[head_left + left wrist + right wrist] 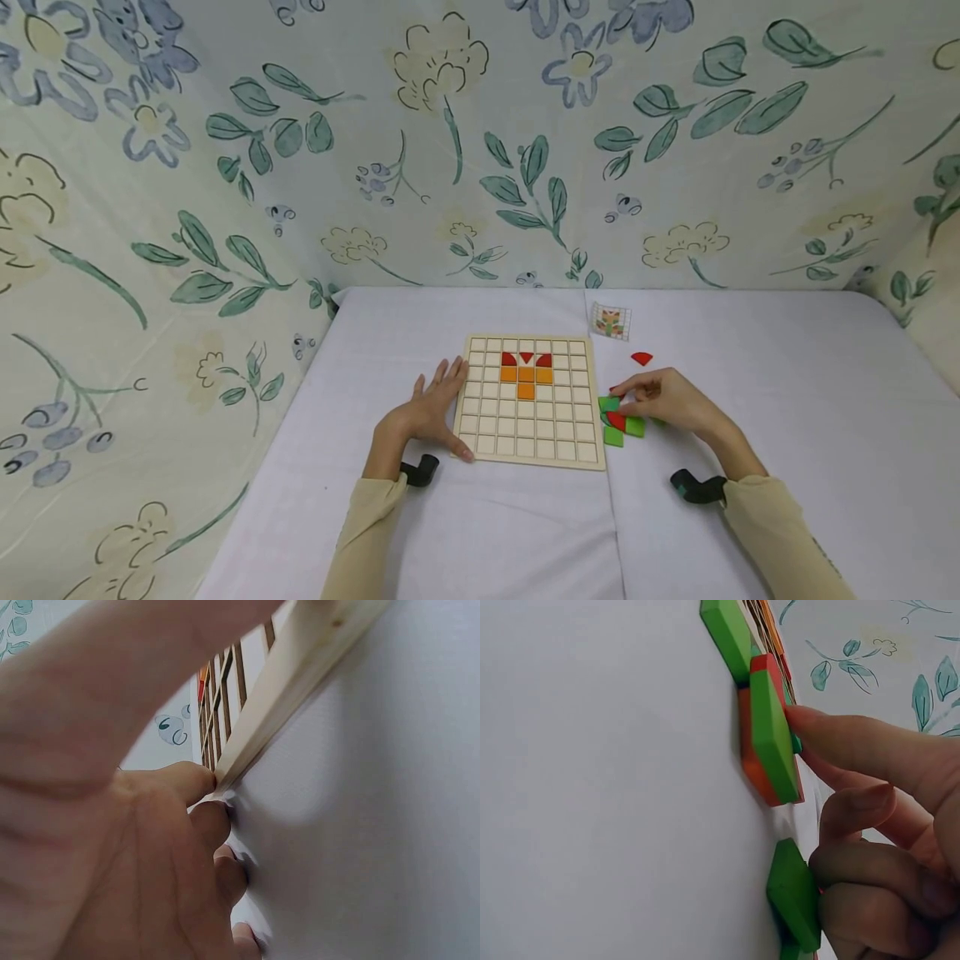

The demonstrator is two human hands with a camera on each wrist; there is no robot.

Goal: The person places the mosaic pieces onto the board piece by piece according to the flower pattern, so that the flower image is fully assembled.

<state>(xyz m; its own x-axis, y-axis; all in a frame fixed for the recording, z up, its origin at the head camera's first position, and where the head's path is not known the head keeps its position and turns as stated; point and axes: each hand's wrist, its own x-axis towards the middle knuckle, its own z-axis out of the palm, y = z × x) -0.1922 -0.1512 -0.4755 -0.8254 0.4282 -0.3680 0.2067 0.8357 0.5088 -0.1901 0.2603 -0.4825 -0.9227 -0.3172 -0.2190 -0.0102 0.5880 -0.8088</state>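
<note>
My left hand spreads along the left side of a square wooden grid board. Its fingers touch the edge, and the thumb lies at the near left corner. Red pieces and orange square tiles lie in some upper grid cells. Right of the board, my right hand reaches into a small heap of green tiles and red pieces. In the right wrist view, the thumb touches a stacked red-and-green piece, while other fingers curl. Whether the fingertips pinch a piece is unclear.
A small printed pattern card lies beyond the board's far right corner. A single red quarter-round piece sits between card and heap. White cloth covers the table, and a floral curtain hangs behind.
</note>
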